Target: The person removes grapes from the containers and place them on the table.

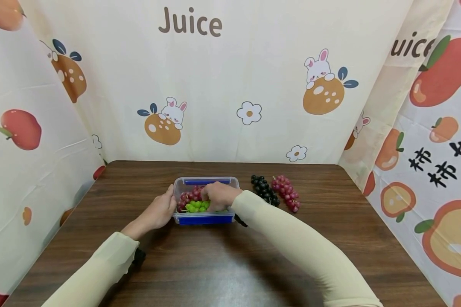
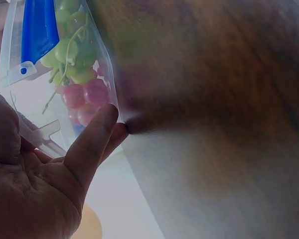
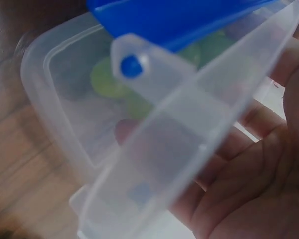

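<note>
A clear plastic food container (image 1: 205,215) with blue clip strips stands uncovered on the table. Red grapes (image 1: 190,196) lie inside at the left, with green grapes (image 1: 197,207) nearer the front. My left hand (image 1: 162,209) rests against the container's left side; in the left wrist view its fingers (image 2: 92,149) lie fairly straight along the outer wall. Over the right front wall, my right hand (image 1: 220,196) reaches down into the container, at the grapes. The right wrist view shows its palm beyond the translucent wall (image 3: 179,144), which hides the fingertips, so any grip is unclear.
To the right of the container, a bunch of black grapes (image 1: 265,189) and another bunch of red grapes (image 1: 286,192) lie side by side on the brown wooden table (image 1: 199,273). Printed cloth (image 1: 215,76) hangs behind the table and along both sides.
</note>
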A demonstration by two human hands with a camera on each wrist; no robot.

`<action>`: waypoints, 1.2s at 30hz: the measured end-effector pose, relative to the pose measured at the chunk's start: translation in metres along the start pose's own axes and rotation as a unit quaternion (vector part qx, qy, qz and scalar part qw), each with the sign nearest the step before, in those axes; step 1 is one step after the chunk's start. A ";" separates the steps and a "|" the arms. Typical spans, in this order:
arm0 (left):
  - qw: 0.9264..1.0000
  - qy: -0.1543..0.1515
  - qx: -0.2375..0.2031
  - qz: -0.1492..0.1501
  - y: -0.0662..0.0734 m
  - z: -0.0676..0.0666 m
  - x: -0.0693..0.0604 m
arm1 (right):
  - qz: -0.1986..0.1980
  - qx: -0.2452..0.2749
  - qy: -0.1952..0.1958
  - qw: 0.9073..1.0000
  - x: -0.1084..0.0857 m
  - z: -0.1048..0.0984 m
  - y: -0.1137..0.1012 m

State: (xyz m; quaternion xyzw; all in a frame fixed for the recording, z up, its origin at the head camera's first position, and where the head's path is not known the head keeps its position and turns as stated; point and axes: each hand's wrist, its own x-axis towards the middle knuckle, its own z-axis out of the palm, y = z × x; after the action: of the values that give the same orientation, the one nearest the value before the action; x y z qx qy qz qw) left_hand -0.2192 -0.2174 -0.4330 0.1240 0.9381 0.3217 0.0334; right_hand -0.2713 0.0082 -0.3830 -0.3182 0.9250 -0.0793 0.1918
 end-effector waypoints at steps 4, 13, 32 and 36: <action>1.000 0.000 0.000 0.001 0.000 0.000 0.000 | 0.009 0.015 -0.006 1.000 0.001 0.001 0.001; 1.000 0.002 0.003 0.000 0.000 0.000 0.001 | 0.024 0.017 -0.014 0.999 -0.001 0.003 0.000; 1.000 0.003 -0.001 -0.001 -0.001 0.001 0.001 | 0.056 -0.047 -0.005 0.997 0.007 0.003 -0.005; 1.000 0.004 0.000 0.000 0.000 0.001 0.001 | 0.068 -0.056 -0.007 0.996 0.008 0.003 -0.005</action>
State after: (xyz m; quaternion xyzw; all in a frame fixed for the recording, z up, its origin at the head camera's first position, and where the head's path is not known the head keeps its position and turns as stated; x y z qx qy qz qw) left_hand -0.2196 -0.2166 -0.4335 0.1226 0.9382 0.3223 0.0293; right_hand -0.2729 -0.0012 -0.3867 -0.2653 0.9463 -0.0119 0.1846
